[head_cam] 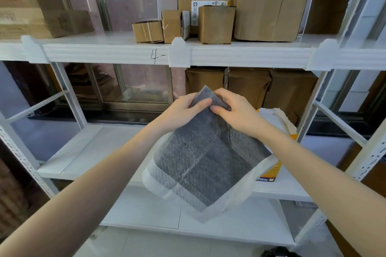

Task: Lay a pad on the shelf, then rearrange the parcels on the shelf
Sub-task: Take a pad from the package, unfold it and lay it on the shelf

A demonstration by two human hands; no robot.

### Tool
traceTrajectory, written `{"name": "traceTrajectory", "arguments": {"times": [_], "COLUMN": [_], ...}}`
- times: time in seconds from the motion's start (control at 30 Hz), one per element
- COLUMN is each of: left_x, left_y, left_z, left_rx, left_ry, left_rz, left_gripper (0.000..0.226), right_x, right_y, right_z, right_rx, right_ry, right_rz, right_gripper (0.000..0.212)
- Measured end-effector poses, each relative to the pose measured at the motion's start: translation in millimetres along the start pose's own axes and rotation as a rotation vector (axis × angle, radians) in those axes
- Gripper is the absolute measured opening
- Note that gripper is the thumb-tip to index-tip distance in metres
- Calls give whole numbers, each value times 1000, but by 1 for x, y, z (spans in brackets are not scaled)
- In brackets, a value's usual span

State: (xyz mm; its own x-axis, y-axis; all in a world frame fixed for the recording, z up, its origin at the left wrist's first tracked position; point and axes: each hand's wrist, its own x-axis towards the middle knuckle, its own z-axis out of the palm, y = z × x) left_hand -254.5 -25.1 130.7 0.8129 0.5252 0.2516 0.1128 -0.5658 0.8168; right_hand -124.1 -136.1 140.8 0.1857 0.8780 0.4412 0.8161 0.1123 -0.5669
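A grey quilted pad (200, 158) with a white border hangs folded in front of me, one corner pointing up. My left hand (183, 110) and my right hand (234, 110) both pinch that top corner, thumbs nearly touching. It hangs in front of the white middle shelf (87, 148). Several brown cardboard parcels (215, 24) stand on the upper shelf (104, 53), which is marked "4-". More brown parcels (271, 89) sit at the back right of the middle shelf, partly hidden by my hands.
An orange and white pack (275, 123) lies on the middle shelf behind the pad. Stacked cartons (41, 12) fill the upper left. White shelf uprights (359, 152) frame both sides. A lower shelf board (146, 210) shows beneath.
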Motion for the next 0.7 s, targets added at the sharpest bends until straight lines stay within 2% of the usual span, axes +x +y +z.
{"name": "traceTrajectory", "arguments": {"times": [0.1, 0.27, 0.33, 0.43, 0.6, 0.7], "left_x": [-2, -16, -22, -30, -28, -20], "left_y": [-12, -47, -61, -83, -119, -147], "left_z": [8, 21, 23, 18, 6, 6], "left_rx": [40, 201, 273, 294, 55, -115], "left_ry": [-37, -148, -158, -136, 14, 177], "left_rz": [-96, -335, -400, -496, -664, -690], "left_gripper": [41, 38, 44, 40, 37, 48], "right_x": [-2, -10, -13, -17, -14, -8], "right_y": [16, 55, 71, 94, 124, 141], "right_z": [-10, -24, -24, -20, 3, 25], "right_rx": [35, 34, 10, 21, 66, -20], "right_ry": [81, 152, 160, 176, 260, 287], "right_rz": [57, 192, 235, 304, 411, 450], "right_gripper": [16, 17, 19, 22, 41, 30]}}
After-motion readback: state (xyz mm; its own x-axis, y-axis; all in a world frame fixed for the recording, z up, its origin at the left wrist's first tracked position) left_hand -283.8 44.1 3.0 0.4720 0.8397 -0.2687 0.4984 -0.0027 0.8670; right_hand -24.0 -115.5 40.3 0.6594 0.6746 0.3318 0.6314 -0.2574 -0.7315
